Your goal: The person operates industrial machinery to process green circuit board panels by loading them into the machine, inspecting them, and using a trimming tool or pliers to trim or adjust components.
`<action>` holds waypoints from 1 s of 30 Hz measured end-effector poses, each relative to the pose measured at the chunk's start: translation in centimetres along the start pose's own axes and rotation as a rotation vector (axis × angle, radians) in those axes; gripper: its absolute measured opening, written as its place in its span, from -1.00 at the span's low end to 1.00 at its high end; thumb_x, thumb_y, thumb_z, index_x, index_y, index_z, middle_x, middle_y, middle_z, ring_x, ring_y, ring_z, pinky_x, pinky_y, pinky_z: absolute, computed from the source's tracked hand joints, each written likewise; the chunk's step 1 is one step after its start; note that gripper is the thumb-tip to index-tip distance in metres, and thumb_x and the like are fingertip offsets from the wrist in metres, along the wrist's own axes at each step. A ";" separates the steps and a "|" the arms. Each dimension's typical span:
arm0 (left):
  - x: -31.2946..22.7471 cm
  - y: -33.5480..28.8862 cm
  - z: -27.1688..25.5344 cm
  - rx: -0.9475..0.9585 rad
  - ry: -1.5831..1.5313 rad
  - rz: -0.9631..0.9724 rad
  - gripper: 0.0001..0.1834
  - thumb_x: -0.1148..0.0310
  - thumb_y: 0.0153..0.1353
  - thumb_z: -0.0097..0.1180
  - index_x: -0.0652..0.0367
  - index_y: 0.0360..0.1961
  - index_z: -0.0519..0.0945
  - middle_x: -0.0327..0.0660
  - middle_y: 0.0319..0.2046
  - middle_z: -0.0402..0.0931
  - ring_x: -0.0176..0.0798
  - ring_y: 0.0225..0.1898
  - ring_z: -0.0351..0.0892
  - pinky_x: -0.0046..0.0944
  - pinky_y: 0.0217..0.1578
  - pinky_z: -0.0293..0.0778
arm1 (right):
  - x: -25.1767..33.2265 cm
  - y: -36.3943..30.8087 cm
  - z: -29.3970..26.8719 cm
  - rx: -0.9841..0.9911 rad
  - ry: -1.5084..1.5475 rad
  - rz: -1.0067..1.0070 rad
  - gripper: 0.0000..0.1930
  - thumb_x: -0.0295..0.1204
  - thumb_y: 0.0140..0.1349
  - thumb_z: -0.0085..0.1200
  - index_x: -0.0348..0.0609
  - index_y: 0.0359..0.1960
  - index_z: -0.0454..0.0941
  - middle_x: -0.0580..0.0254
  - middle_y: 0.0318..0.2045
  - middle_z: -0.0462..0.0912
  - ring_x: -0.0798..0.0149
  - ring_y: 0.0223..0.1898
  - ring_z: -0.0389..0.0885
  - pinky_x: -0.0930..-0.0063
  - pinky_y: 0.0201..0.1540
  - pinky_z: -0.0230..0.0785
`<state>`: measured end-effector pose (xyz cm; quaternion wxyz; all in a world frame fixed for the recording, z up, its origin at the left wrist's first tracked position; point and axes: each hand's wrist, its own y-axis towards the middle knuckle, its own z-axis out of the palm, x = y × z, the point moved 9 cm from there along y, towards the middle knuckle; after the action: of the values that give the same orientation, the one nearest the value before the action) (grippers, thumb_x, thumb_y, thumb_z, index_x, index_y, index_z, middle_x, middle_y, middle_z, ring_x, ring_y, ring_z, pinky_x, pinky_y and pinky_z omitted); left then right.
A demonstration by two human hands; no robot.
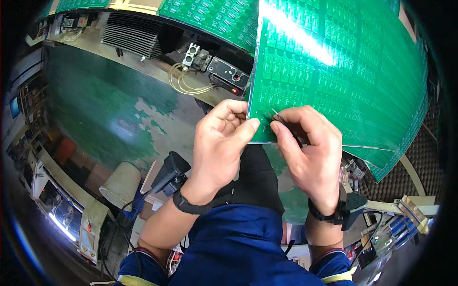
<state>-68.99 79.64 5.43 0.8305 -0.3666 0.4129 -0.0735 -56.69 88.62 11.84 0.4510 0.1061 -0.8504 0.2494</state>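
Observation:
A large green circuit board panel (pixel 305 90), densely patterned, lies in front of me, with a bright glare across its far part. At its near left corner my left hand (pixel 215 145) is closed on the edge, thumb on top and the other fingers curled at the side. Dark pointed tweezers (pixel 282 121) are pinched in my right hand (pixel 312 150), held over the near edge just right of my left thumb. Their tips are over the board surface close to that corner; whether they touch it I cannot tell.
Another green board (pixel 214 16) lies at the far side. Below it a machine rail carries a black ribbed block (pixel 131 34), metal fittings and pale looped tubing (pixel 183 86). A whitish bucket (pixel 120 183) stands on the worn green floor (pixel 105 109), near a machine with a lit window (pixel 59 205).

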 end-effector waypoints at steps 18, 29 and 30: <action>-1.5 0.3 0.1 0.034 0.214 0.208 -0.46 0.69 0.18 0.12 0.23 0.23 0.46 -0.41 -0.47 0.40 -0.62 -0.45 0.38 -0.56 -0.42 0.36 | 0.2 1.0 2.3 0.132 0.028 0.131 -0.89 -0.62 0.13 0.22 -0.25 -0.43 0.50 0.23 -0.59 0.45 0.38 -0.62 0.35 0.49 -0.54 0.23; -1.6 0.0 -0.2 0.070 0.270 0.287 -0.42 0.74 0.19 0.07 0.36 0.27 0.36 -0.40 -0.45 0.33 -0.59 -0.43 0.30 -0.53 -0.44 0.22 | -0.4 -0.7 1.3 0.130 0.130 0.236 -0.92 -0.55 0.32 0.12 -0.32 -0.27 0.60 0.23 -0.46 0.58 0.47 -0.55 0.53 0.59 -0.51 0.32; -1.7 -0.1 -0.2 0.075 0.280 0.300 -0.42 0.74 0.18 0.07 0.36 0.27 0.37 -0.40 -0.45 0.33 -0.58 -0.43 0.30 -0.53 -0.43 0.22 | -0.7 -0.7 2.0 0.197 0.194 0.291 -0.91 -0.54 0.34 0.09 -0.34 -0.28 0.59 0.23 -0.46 0.57 0.48 -0.55 0.52 0.59 -0.52 0.31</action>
<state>-70.19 80.16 6.52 0.7797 -0.2560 0.5712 -0.0144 -57.45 86.90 10.54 0.4776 0.0012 -0.7807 0.4030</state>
